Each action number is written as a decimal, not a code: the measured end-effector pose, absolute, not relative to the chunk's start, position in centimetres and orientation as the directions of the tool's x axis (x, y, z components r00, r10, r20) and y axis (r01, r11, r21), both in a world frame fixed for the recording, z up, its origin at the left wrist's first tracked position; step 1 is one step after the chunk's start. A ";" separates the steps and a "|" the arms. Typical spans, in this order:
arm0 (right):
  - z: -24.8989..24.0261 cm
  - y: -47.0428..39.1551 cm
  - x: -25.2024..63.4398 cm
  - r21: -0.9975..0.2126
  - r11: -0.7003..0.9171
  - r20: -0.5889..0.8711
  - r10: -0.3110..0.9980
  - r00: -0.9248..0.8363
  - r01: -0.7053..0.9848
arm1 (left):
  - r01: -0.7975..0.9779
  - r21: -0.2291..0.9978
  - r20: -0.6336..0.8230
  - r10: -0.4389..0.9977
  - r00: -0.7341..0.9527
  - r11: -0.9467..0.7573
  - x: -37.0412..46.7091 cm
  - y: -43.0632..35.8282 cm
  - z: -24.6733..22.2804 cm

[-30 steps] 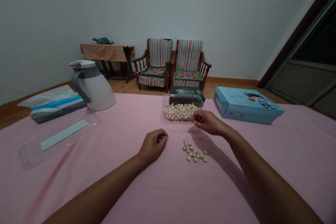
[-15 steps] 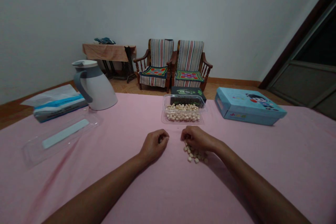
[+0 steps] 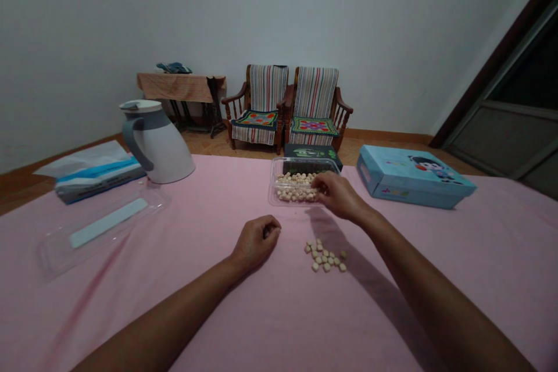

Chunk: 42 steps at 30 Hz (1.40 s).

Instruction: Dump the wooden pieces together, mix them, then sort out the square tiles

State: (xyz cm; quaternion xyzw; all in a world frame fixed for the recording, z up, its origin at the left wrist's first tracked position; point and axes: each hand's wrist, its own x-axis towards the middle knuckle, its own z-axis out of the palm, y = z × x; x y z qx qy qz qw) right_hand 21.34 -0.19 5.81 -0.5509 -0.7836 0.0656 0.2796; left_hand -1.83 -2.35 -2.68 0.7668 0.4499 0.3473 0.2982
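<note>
My right hand [image 3: 330,190] is at the right front of a clear plastic box [image 3: 274,200], its fingertips bent together in a pinch over the rim. What they hold, if anything, is hidden. Many small pale rounded pieces [image 3: 296,187] fill the box. On the cloth below lies a loose cluster of the same pale pieces [image 3: 326,259], apart from both hands. My left hand [image 3: 256,239] rests on the cloth left of that cluster, curled into a loose fist with nothing visible in it.
A pink cloth [image 3: 261,314] covers the table. A black box [image 3: 311,153] stands behind the clear box, a blue carton [image 3: 414,177] to the right. On the left are a grey-white jug [image 3: 168,148], a tissue pack [image 3: 102,179] and a clear plastic lid [image 3: 56,253].
My right hand has moved up and forward from the loose pieces on the cloth to the clear box, leaving the cluster uncovered. My left hand has stayed put.
</note>
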 end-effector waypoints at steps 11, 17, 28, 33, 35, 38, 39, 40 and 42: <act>3.3 -3.6 22.0 -0.434 0.422 -0.064 0.867 -0.494 0.796 | 0.489 0.766 0.264 0.899 0.350 -0.416 -1.7 -2.4 -2.5; 1.0 -3.8 22.1 -0.431 0.452 -0.110 0.833 -0.543 0.781 | 0.475 0.778 0.263 0.900 0.348 -0.412 -1.8 -2.4 -2.8; 4.0 -2.0 23.9 -0.699 0.343 0.512 0.852 0.105 0.627 | 0.473 0.781 0.258 0.901 0.349 -0.407 -1.8 -2.4 -2.6; 4.2 -2.6 24.1 -0.701 0.321 0.330 0.938 -0.109 0.636 | 0.474 0.781 0.260 0.901 0.347 -0.407 -1.8 -2.4 -2.6; 4.1 -3.4 23.6 -0.625 0.359 0.161 0.928 -0.336 0.693 | 0.475 0.780 0.263 0.901 0.344 -0.408 -1.7 -2.4 -2.6; 3.8 -4.4 22.4 -0.523 0.381 -0.084 0.867 -0.491 0.762 | 0.476 0.781 0.258 0.903 0.344 -0.405 -1.7 -2.4 -2.5; 3.5 -4.6 22.0 -0.503 0.375 -0.133 0.857 -0.499 0.778 | 0.477 0.781 0.255 0.903 0.345 -0.403 -1.7 -2.5 -2.4; 3.2 -4.7 21.7 -0.489 0.370 -0.164 0.851 -0.500 0.790 | 0.479 0.781 0.253 0.903 0.346 -0.402 -1.7 -2.5 -2.4; 2.4 -4.7 21.1 -0.465 0.371 -0.185 0.847 -0.498 0.804 | 0.481 0.778 0.253 0.903 0.348 -0.403 -1.7 -2.5 -2.3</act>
